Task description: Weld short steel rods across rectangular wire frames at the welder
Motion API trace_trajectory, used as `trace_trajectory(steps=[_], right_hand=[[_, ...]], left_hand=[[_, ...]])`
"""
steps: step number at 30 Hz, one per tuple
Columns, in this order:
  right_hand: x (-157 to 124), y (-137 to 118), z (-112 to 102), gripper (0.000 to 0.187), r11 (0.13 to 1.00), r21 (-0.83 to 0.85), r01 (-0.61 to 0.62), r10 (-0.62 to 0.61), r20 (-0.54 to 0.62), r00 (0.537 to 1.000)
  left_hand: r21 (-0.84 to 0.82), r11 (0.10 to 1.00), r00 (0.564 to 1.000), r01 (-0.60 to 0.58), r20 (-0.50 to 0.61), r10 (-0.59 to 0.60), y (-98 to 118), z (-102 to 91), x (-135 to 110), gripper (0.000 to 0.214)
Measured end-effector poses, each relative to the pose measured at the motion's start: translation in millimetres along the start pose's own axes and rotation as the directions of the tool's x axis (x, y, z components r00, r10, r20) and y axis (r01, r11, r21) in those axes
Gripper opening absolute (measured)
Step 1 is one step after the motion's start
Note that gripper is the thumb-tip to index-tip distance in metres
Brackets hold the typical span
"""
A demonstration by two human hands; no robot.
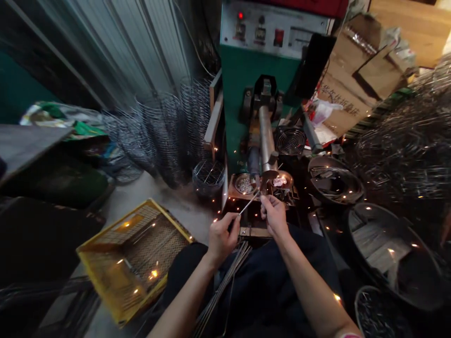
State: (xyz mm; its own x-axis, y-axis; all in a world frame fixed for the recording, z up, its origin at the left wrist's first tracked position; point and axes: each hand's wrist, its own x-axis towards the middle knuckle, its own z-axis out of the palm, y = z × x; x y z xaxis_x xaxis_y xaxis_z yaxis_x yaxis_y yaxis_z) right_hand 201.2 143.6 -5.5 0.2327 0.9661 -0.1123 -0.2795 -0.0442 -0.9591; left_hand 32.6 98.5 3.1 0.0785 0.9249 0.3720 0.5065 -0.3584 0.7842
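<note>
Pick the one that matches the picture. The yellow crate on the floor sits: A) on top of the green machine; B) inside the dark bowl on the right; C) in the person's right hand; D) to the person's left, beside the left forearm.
D: the yellow crate lies on the floor left of the left hand, while the right hand holds a thin metal rod up to the green machine.

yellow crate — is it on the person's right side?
No, the yellow crate sits on the floor to the person's left, beyond the left hand, while dark bowls fill the right side.
</note>
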Motion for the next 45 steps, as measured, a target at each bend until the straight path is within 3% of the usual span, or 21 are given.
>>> trace_trajectory(steps=[5,13,30,45], right_hand=[[-1.2,-2.0,1.7,0.038,0.999,-0.038,0.031,-0.031,-0.022,0.999],[2.3,-2.1,-0.6,0.040,1.000,-0.017,0.024,-0.025,-0.042,0.999],[3.7,-2.3,1.5,0.031,1.000,0.010,-0.013,0.013,-0.003,1.000],[7.7,-3.3,-11.2,0.037,0.995,-0.020,0.098,-0.099,-0.050,0.994]], left_hand=[[-0.080,0.996,1.000,0.024,0.009,-0.024,-9.6,-3.9,7.6,0.018],[-0.040,0.999,0.999,-0.001,0.042,0.003,-8.1,-4.2,20.2,0.019],[-0.016,0.999,0.999,0.029,0.043,-0.029,-12.5,-5.5,15.7,0.018],[-0.124,0.991,0.997,0.046,0.073,-0.037,-8.1,0.4,34.4,0.023]])
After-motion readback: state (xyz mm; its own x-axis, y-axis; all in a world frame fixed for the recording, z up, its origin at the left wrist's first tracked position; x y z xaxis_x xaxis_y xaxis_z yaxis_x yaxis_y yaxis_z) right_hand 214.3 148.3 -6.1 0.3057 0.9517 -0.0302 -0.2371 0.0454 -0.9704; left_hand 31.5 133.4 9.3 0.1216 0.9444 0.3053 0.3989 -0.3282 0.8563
